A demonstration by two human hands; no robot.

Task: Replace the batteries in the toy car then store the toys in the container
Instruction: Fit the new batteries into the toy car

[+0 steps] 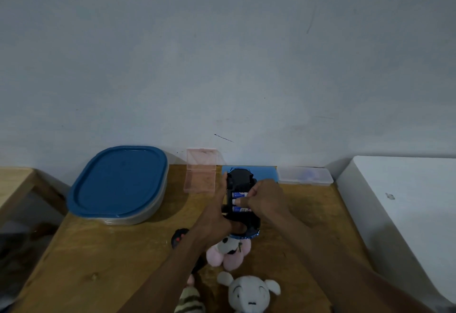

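Fingers [238, 201] on batteries [238, 194] in toy car [240, 177]

Matt black plastic toy car [240, 177] showing glossy battery labels under the fingers [238, 201]; fuzzy cloth plush toys [249, 293] lying below on smooth wooden desk [111, 263].

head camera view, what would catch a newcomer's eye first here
The two hands meet mid-table over the upturned black toy car: the left hand grips it while the right hand presses a finger on the batteries in its open underside. To the left, against the wall, sits the big container with the blue lid. Nearest the camera lie plush toys, a pink one and a white one.
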